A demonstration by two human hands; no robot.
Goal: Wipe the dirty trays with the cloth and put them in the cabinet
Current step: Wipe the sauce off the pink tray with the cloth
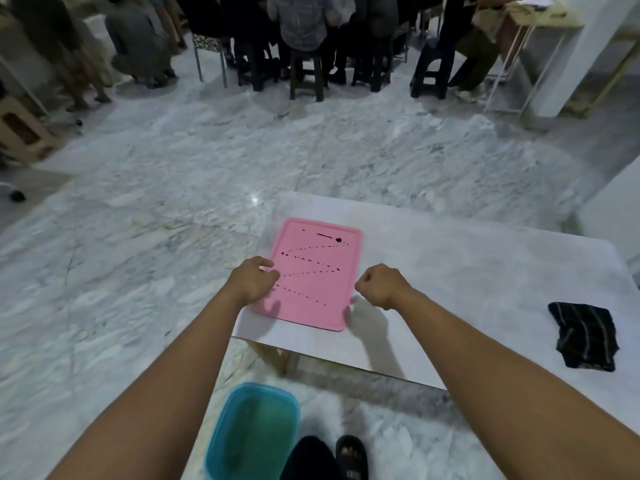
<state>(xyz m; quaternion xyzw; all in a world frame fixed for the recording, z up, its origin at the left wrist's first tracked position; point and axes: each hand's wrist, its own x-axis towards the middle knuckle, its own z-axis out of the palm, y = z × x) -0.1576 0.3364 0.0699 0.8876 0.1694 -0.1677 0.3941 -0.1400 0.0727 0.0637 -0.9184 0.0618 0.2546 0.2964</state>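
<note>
We see our left hand (pixel 254 280) at the left long edge of the pink tray (pixel 311 275), its fingers curled over the rim, though we cannot tell whether its grip actually closes on the tray or only rests there. Our right hand (pixel 379 285) sits just beside the tray's right long edge, clenched into a loose fist with nothing in its grip that we can make out; whether the knuckles touch the rim is unclear.

The tray lies flat on the near left part of the white desk (pixel 450 271), its near left corner close to the desk's edge. Dark spots and a zigzag of dotted streaks run across its surface, with a heavier blot near the far end.

Well apart from the tray, on the right side of the desk, lies the dark striped cloth (pixel 585 336), crumpled and near the desk's front edge.

On the marble floor (pixel 138 237) below, near our foot, stands a blue tub (pixel 252 434). Far across the floor, people sit on stools (pixel 306 76).
</note>
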